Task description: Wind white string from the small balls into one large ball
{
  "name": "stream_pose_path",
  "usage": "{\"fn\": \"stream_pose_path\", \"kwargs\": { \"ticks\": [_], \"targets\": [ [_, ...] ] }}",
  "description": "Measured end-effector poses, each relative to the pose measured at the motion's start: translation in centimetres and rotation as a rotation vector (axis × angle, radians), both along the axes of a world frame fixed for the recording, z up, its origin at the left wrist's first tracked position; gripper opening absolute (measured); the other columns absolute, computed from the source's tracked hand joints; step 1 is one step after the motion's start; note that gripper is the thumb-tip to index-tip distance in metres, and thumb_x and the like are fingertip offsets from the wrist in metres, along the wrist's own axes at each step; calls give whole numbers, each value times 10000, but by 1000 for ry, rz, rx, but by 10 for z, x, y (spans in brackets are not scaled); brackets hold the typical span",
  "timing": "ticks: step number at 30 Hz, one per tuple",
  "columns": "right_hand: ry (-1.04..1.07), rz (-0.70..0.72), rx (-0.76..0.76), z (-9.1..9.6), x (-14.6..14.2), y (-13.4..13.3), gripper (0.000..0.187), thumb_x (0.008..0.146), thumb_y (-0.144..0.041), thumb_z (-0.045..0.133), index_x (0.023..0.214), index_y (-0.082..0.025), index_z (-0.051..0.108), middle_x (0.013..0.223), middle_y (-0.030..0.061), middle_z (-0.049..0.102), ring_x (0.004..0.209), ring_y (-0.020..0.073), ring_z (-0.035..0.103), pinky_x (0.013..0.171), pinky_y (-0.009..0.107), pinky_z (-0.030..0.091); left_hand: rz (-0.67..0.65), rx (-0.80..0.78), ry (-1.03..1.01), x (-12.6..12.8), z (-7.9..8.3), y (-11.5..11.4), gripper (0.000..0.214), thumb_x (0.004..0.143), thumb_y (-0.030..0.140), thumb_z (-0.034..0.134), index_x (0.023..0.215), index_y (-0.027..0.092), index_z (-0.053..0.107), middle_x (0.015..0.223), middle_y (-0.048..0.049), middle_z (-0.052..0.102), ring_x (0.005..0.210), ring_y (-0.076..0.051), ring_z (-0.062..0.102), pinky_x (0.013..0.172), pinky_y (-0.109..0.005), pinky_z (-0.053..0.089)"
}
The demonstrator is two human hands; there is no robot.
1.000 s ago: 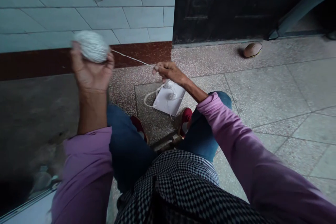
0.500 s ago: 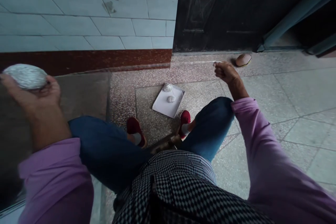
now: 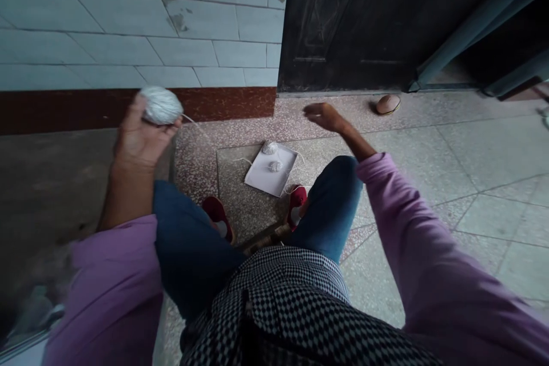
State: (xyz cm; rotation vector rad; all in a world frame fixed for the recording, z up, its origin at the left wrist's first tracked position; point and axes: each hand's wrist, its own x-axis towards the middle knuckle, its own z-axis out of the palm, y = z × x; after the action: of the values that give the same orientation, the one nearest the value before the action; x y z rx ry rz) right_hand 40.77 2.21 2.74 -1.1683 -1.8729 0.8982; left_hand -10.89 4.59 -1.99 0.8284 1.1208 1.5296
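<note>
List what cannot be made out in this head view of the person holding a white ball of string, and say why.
1. Right hand, head view: motion-blurred; whether it pinches a strand is unclear.
2. The strand from the white ball of string in the left hand: too thin to follow.
3. Tan oval object by the dark door: too small to identify.
4. Two white lumps on the white flat sheet: too small to identify.

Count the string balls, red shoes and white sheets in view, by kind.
string balls: 3 (large ball in left hand; two small balls on the white sheet)
red shoes: 2
white sheet: 1
total: 6
</note>
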Motion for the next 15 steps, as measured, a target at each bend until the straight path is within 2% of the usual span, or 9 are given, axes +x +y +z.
{"fn": "stream_pose_path", "kwargs": {
  "ticks": [2, 4, 6, 8, 9, 10, 12, 14, 15],
  "targets": [
    [-41, 14, -68, -16, -46, 25, 147, 1195, -267, 920, 1292, -162, 955, 1363, 185, 937, 1375, 358, 862, 1349, 596, 693, -130, -7, -9, 34, -1, 2, 1101, 451, 843, 1263, 1265, 259, 807, 1368, -132, 928, 1244, -376, 754, 955, -498, 743],
    [-32, 107, -136, -36, -100, 46, 154, 1170, -197, 869, 1299, -151, 941, 1471, 202, 931, 1422, 361, 869, 1394, 592, 668, -244, 12, 13, 61, -2, 3, 1017, 587, 841, 1214, 1297, 232, 815, 1278, -169, 925, 1127, -365, 770, 836, -456, 702],
    [55, 207, -136, -56, -148, 57, 178, 1214, -243, 834, 1360, -177, 912, 1535, 180, 923, 1483, 342, 853, 1401, 544, 659, -333, 32, 51, 80, -3, 2, 933, 728, 853, 1134, 1323, 214, 805, 1227, -197, 921, 1048, -362, 791, 784, -441, 673],
    [167, 222, -149, -75, -180, 57, 102, 1221, -259, 847, 1294, -189, 859, 1405, 141, 936, 1361, 291, 863, 1267, 429, 700, -398, 17, 76, 92, -5, 1, 892, 824, 871, 1065, 1350, 199, 804, 1199, -208, 921, 952, -335, 794, 716, -405, 625],
    [217, 228, -177, -83, -189, 53, 114, 1245, -306, 849, 1236, -195, 826, 1269, 112, 927, 1222, 259, 859, 1137, 364, 712, -411, 0, 80, 95, -5, 1, 879, 842, 868, 1054, 1349, 193, 810, 1183, -204, 919, 907, -315, 786, 680, -384, 594],
    [264, 233, -220, -90, -194, 49, 222, 1275, -386, 847, 1172, -199, 788, 1102, 77, 885, 1044, 226, 825, 981, 307, 691, -411, -16, 79, 97, -6, 1, 862, 839, 852, 1062, 1332, 189, 819, 1166, -196, 917, 876, -297, 778, 651, -366, 570],
    [336, 224, -297, -98, -194, 42, 434, 1320, -566, 818, 1084, -215, 721, 816, -22, 684, 744, 170, 638, 723, 247, 537, -380, -28, 69, 98, -6, 2, 801, 809, 792, 1100, 1263, 186, 837, 1137, -183, 907, 872, -284, 776, 624, -346, 565],
    [360, 174, -310, -100, -187, 39, 504, 1343, -625, 775, 1049, -222, 699, 724, -84, 494, 657, 153, 481, 652, 254, 404, -349, -19, 62, 99, -5, 3, 722, 774, 710, 1139, 1178, 191, 841, 1145, -184, 901, 927, -299, 798, 641, -349, 614],
    [345, 143, -291, -100, -183, 39, 476, 1354, -578, 759, 1046, -220, 706, 727, -88, 458, 673, 158, 466, 671, 263, 389, -342, -11, 62, 100, -4, 3, 687, 766, 674, 1149, 1152, 198, 839, 1162, -185, 899, 967, -312, 812, 661, -359, 647]
  ]
}}
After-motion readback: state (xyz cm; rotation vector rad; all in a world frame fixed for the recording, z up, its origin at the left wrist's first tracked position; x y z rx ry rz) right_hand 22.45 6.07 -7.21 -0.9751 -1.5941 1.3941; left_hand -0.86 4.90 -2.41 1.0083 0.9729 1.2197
